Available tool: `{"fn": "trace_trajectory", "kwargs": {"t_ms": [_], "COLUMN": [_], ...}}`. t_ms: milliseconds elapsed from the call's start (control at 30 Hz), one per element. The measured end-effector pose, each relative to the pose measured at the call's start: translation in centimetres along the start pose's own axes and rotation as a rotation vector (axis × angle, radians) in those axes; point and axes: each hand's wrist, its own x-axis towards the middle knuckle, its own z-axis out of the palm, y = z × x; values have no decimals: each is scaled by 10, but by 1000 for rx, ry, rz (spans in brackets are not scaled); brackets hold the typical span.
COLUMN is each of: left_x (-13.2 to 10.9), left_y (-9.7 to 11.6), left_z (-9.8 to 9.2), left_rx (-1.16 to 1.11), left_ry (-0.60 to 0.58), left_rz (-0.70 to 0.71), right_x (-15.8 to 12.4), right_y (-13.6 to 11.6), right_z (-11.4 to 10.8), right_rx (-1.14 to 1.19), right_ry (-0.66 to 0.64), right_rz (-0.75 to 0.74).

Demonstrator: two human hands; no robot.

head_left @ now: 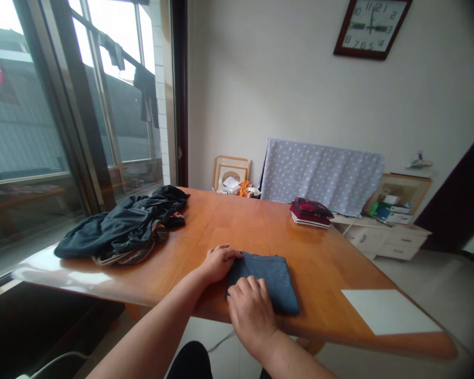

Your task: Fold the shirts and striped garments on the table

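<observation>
A folded dark blue garment (278, 281) lies flat near the front edge of the wooden table (237, 223). My left hand (221, 262) is at its far left corner, fingers closed on the edge. Nearer to me, my right hand (250, 308) rests over the left front part of the cloth with its fingers curled on the border. Both hands cover part of the garment's left side, and the fingertips of each are partly hidden.
A loose heap of dark clothes (118, 226) sits on the table's left side. Toward the far right stands a folded stack of dark red and striped clothes (310, 213). A white sheet (389, 311) lies at the right front corner. Beyond is a white cabinet (395, 245).
</observation>
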Motion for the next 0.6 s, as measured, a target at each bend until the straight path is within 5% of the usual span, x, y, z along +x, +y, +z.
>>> {"fn": "trace_trajectory", "kwargs": {"t_ms": [600], "left_x": [5], "left_y": [6], "left_z": [-6], "left_rx": [62], "left_ry": [-2], "left_rz": [30], "right_x": [-25], "right_y": [3], "right_z": [-5], "right_rx": [145], "right_ry": [64], "right_rz": [-41]}}
